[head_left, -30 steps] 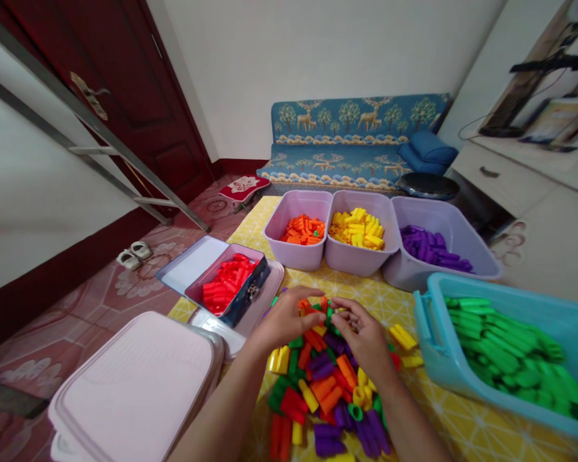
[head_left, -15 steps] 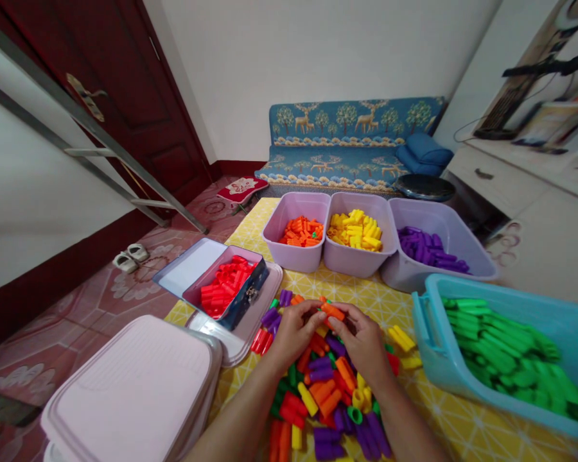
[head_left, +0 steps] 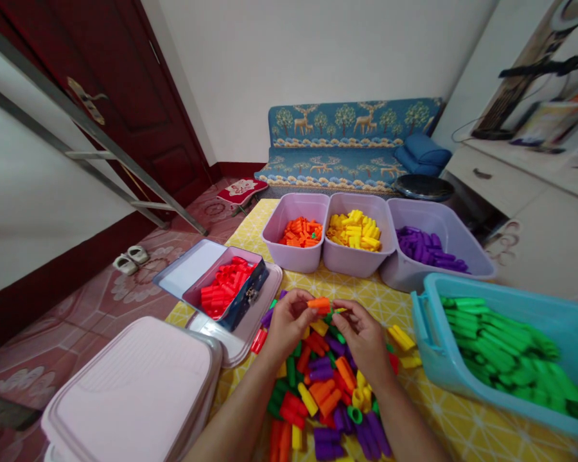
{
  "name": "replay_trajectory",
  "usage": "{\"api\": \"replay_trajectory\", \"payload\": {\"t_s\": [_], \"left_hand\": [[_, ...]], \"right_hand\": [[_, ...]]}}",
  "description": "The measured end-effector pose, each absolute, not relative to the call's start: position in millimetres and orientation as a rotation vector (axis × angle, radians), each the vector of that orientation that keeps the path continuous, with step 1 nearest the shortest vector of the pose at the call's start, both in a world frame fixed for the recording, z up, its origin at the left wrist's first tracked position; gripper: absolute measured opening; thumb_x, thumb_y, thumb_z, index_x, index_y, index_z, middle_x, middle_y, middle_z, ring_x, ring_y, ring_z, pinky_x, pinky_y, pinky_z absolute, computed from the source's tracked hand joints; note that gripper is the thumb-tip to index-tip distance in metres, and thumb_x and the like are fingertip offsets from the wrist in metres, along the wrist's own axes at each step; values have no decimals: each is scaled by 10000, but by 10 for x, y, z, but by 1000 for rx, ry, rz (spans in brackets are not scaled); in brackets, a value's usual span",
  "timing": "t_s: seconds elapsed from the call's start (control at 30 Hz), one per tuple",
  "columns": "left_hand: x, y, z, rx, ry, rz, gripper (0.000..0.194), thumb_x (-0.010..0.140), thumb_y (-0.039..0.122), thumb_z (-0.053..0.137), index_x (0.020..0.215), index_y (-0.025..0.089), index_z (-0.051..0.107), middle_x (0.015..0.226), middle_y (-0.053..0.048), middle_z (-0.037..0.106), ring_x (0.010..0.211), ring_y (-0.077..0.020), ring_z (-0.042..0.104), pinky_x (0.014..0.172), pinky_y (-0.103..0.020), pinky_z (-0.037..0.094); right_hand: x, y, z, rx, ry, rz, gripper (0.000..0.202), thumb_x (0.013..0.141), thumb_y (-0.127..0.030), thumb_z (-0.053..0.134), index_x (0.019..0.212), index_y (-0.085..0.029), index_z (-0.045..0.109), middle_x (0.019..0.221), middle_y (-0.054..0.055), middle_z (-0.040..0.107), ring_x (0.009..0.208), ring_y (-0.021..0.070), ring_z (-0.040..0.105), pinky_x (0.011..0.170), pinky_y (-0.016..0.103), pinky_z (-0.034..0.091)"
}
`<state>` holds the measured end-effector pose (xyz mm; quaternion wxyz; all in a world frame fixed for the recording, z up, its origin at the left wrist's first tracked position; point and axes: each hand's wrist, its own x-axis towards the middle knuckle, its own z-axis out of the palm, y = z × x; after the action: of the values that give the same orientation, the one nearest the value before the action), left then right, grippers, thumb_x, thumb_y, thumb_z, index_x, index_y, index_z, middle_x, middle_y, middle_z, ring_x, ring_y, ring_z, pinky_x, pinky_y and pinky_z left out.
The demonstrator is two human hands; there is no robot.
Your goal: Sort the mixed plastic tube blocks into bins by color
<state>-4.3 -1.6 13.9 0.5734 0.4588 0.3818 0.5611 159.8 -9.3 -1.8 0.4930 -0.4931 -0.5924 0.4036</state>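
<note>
While the left hand [head_left: 289, 321] pinches an orange tube [head_left: 318, 303], the right hand [head_left: 363, 337], fingers curled and empty, rests on the mixed tube pile [head_left: 325, 391]; lilac bins [head_left: 356, 240] border the far edge.

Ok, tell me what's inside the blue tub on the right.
The blue tub holds only green pieces, piled loosely across its floor. The tub runs out of the picture at the right, and whatever lies beneath the pile is covered.

Both forearms are showing bare, with no sleeve reaching into view. The left hand [head_left: 289, 321] and the right hand [head_left: 363, 337] are wearing no gloves, rings, watch or bracelet.
</note>
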Motion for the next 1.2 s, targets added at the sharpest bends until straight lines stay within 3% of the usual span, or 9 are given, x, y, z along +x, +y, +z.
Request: {"api": "replay_trajectory", "payload": {"t_s": [0.17,0.53,0.8,0.93,1.1,1.2], "left_hand": [[-92,102,429,794,943,1439,337,692,302,776,929,146,593,784,-7,677,614,-109,658,619,-224,543],[-150,599,798,421,709,1542,243,730,-22,607,929,109,561,845,-71,709,796,-144,720,754,-210,574],[-103,503,852,443,697,1519,286,785,91,598,1068,75,563,1074,-169,687,1021,-211,679,903,-289,531],[-135,356,695,803,879,1413,374,788,261,658,1138,139,614,1169,-135,668,1097,-238,633,944,-352,494],[-291,80,446,1473,1312,1023,396,793,385,652,1120,163,666,1166,-141,665,1067,-280,623,919,-404,490],[-418,-170,482,1888,1341,659,624,699,387,746,1286,268,572,1304,-115,583,1217,-307,518,1036,-449,396]], "right_hand": [[1593,-101,-17,-1207,-1458,985,245,867,-393,583,1006,-198,634,947,75,693,804,195,668,718,310,543],[1564,-105,15,-1218,-1529,934,188,860,-325,581,968,-196,664,917,55,699,768,176,653,672,280,516],[1553,-117,45,-1215,-1532,940,179,853,-319,584,951,-193,665,911,55,692,746,174,644,653,279,508],[1560,-119,49,-1190,-1497,940,190,858,-345,582,954,-203,663,929,59,694,798,187,660,705,295,525],[1758,-73,234,-1248,-1539,899,219,858,-365,563,978,-209,658,968,73,696,797,196,667,703,315,537],[1984,-66,319,-1439,-1724,721,236,809,-335,605,1007,-226,672,1018,72,699,861,225,665,788,365,522]]}}
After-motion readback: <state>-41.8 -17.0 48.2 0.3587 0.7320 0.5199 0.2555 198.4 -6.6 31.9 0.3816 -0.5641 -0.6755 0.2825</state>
